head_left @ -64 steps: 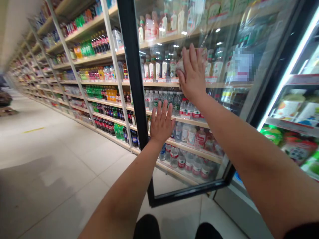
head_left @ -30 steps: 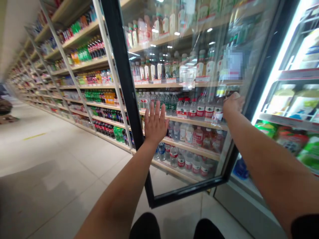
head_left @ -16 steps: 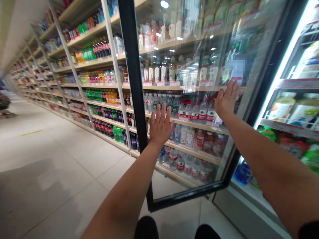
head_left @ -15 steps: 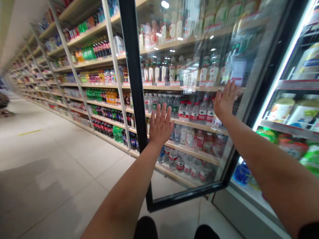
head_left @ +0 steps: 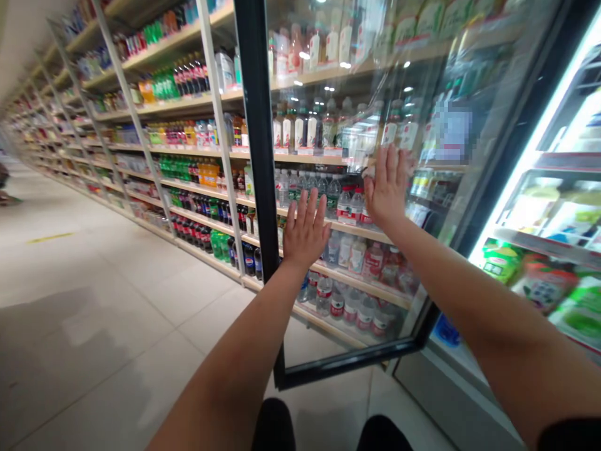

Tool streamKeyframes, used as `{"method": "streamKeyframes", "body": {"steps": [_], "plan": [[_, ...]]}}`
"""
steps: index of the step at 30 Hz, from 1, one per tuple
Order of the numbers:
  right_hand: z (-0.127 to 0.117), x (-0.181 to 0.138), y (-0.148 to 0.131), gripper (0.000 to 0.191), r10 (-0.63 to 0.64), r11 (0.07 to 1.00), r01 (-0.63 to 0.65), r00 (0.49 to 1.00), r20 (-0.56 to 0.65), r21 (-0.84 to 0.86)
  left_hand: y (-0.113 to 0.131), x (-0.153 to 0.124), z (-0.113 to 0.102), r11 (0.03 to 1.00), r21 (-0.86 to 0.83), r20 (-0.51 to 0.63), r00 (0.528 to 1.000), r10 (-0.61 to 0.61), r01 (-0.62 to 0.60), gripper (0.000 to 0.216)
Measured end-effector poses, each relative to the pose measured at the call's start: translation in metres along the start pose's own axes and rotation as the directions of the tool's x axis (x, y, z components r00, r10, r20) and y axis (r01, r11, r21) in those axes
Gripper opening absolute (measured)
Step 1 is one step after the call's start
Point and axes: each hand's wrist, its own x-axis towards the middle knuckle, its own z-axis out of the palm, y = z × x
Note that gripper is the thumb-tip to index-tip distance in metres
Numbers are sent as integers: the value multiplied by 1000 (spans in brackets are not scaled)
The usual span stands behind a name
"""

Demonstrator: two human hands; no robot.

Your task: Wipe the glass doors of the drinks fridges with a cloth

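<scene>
A glass cooler door (head_left: 257, 156) in a black frame stands swung open before me. My left hand (head_left: 306, 228) lies flat against its pane, fingers spread, with nothing in it. Higher up and to the right, my right hand (head_left: 387, 188) presses a thin pale cloth (head_left: 370, 171) flat to the glass. Only small edges of the cloth show beside the fingers; the palm hides the rest. Bottles on shelves behind the door show through the pane. A blurred-out patch (head_left: 453, 133) covers something on the glass right of my right hand.
Long drink shelves (head_left: 188, 100) run away to the left. At right is the lit cooler (head_left: 554, 238) with bottles and bags on its shelves. Pale floor tiles (head_left: 141, 313) lie below, and my dark-clad knees (head_left: 275, 426) show at the bottom. A partly seen person (head_left: 4, 185) is at the far left.
My right hand has slid left across the glass with the cloth, closer to my left hand. The left hand stays at about the same spot. The view has shifted slightly.
</scene>
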Motion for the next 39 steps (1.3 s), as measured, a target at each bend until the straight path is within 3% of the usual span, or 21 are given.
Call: {"method": "streamKeyframes", "body": {"steps": [4,7,13,16,19,21,25,31,36,39], "plan": [[-2,-21,-28,67,-119,992,115,986,114,48,0,-1,0,1000,4,1,1000,9,-9,66],[-11,-10,-32,66,-196,980,188,965,174,66,1,-2,1,1000,5,10,1000,-1,1,66],[-14,30,-52,67,-97,994,92,992,84,60,3,-1,-2,1000,-22,37,999,-8,9,65],[-13,28,-68,65,-234,972,229,960,156,49,3,-1,-3,999,-46,48,999,-9,11,64],[-19,38,-66,64,-352,936,349,908,229,55,2,-2,-3,999,-35,45,999,-1,3,64],[-24,51,-56,64,-302,953,299,930,210,46,2,-1,-3,1000,-23,38,999,2,-1,65],[-27,59,-36,63,-77,997,76,992,98,12,3,-1,-4,1000,-15,44,999,-10,11,67],[-23,34,-10,65,-187,982,186,964,191,26,2,0,-4,999,-40,71,997,-23,26,68],[-15,5,22,67,42,999,-40,995,96,-19,2,1,-3,998,-50,65,997,-41,45,69],[-12,-28,37,67,91,996,-87,989,117,-31,2,1,-3,999,-28,56,998,-36,37,68]]}}
